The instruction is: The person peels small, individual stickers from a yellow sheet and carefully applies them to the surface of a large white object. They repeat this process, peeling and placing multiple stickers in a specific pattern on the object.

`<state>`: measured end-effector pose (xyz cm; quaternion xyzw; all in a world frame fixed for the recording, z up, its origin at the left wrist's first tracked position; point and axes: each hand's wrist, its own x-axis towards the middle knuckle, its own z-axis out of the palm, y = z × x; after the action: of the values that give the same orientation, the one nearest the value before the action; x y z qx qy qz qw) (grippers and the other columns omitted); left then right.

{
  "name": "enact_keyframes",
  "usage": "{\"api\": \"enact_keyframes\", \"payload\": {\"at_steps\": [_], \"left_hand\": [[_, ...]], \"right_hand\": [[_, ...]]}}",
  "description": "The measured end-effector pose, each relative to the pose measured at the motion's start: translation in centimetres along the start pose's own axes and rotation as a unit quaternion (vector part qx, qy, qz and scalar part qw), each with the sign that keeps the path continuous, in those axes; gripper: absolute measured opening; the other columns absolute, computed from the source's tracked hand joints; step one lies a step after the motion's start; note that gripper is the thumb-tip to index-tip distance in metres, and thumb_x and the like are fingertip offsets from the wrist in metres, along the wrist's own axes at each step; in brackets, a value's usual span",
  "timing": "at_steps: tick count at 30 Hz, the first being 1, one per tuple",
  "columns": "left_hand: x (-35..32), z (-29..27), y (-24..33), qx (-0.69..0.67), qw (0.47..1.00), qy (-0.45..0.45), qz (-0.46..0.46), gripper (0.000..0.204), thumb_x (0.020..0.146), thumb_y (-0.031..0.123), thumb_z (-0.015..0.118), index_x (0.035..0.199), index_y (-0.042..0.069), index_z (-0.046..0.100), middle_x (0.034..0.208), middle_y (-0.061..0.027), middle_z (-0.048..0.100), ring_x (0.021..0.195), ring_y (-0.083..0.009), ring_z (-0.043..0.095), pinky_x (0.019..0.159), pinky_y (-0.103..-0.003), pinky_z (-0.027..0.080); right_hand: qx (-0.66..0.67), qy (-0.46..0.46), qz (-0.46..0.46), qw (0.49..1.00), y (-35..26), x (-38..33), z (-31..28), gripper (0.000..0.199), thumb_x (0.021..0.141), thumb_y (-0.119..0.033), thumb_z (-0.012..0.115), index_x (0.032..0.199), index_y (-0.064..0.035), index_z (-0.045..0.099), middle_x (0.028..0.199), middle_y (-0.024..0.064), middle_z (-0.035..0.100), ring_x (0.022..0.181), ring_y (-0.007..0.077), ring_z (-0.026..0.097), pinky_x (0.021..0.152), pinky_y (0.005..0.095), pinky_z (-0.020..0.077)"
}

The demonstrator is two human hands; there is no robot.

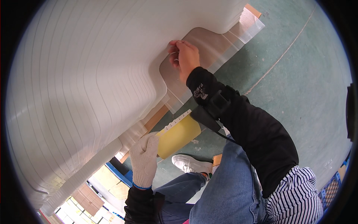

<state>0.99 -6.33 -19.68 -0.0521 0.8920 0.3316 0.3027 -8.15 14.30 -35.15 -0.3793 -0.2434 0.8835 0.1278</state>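
Note:
My left hand (pixel 144 158), in a white knitted glove, grips one end of a curved yellow sheet (pixel 179 138). Along the sheet's upper edge runs a row of small white labels (pixel 178 121) with dark marks. My bare right hand (pixel 185 56) is at the edge of a tall stack of white moulded panels (pixel 123 59), beside a rounded cut-out. Its fingers are curled in, with the tips close together against the panel edge. Whatever may be between those fingertips is too small or hidden to make out.
Under the stack lies brown board (pixel 203 46) with clear plastic film (pixel 250 28) over its edge. Green floor (pixel 298 74) spreads to the right. My white shoe (pixel 190 163) stands below the yellow sheet. A blue crate (pixel 330 194) is at the lower right rim.

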Motion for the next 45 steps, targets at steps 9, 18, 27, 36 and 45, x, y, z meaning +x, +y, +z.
{"api": "enact_keyframes", "payload": {"at_steps": [9, 18, 27, 36, 45], "left_hand": [[0.2, -0.5, 0.1, 0.033, 0.999, 0.013, -0.006, 0.031, 0.095, 0.023, 0.054, 0.100, -0.005, 0.066, 0.078, -0.0071, 0.060, 0.070, -0.0108, 0.054, 0.063, -0.026, 0.042], [0.1, -0.6, 0.2, 0.136, 0.986, 0.039, 0.093, 0.024, 0.093, 0.016, 0.056, 0.104, -0.002, 0.068, 0.083, -0.0148, 0.066, 0.071, -0.0201, 0.061, 0.068, -0.030, 0.048], [0.0, -0.3, 0.0, 0.061, 0.995, 0.048, 0.067, 0.023, 0.089, 0.016, 0.063, 0.102, -0.002, 0.069, 0.082, -0.0071, 0.066, 0.073, -0.0108, 0.059, 0.068, -0.026, 0.047], [0.4, -0.8, -1.5, -0.068, 0.997, 0.029, -0.007, 0.028, 0.092, 0.020, 0.062, 0.099, -0.006, 0.069, 0.084, -0.0053, 0.065, 0.079, -0.0108, 0.058, 0.072, -0.027, 0.046], [0.4, -0.4, -1.6, -0.063, 0.997, 0.031, -0.032, 0.029, 0.092, 0.021, 0.061, 0.099, -0.006, 0.069, 0.085, -0.0063, 0.066, 0.079, -0.0112, 0.057, 0.072, -0.027, 0.045]], "right_hand": [[-0.144, -0.072, 0.004, 0.987, -0.9, -2.0, -2.5, 0.022, 0.098, -0.019, 0.048, 0.100, -0.0029, 0.063, 0.082, 0.0039, 0.061, 0.054, 0.0115, 0.050, 0.047, 0.0256, 0.0352], [-0.467, -0.511, -0.230, 0.685, -1.9, -9.5, -3.9, 0.014, 0.082, -0.011, 0.072, 0.095, -0.0059, 0.070, 0.081, 0.0031, 0.064, 0.068, 0.0159, 0.058, 0.059, 0.0283, 0.0469], [-0.519, -0.448, -0.406, 0.604, -1.3, -12.2, -3.5, 0.012, 0.075, -0.012, 0.070, 0.083, -0.0072, 0.062, 0.081, 0.0041, 0.059, 0.076, 0.0198, 0.060, 0.059, 0.0331, 0.0498], [-0.457, -0.437, -0.451, 0.630, -0.8, -11.7, -3.1, 0.006, 0.081, -0.011, 0.065, 0.085, -0.0090, 0.060, 0.084, 0.0021, 0.056, 0.072, 0.0150, 0.058, 0.054, 0.0283, 0.0462], [0.019, -0.067, -0.018, 0.997, -0.1, 0.0, -2.6, 0.014, 0.091, -0.018, 0.069, 0.100, -0.0096, 0.064, 0.088, -0.0016, 0.063, 0.078, 0.0096, 0.060, 0.067, 0.0259, 0.0458]]}}
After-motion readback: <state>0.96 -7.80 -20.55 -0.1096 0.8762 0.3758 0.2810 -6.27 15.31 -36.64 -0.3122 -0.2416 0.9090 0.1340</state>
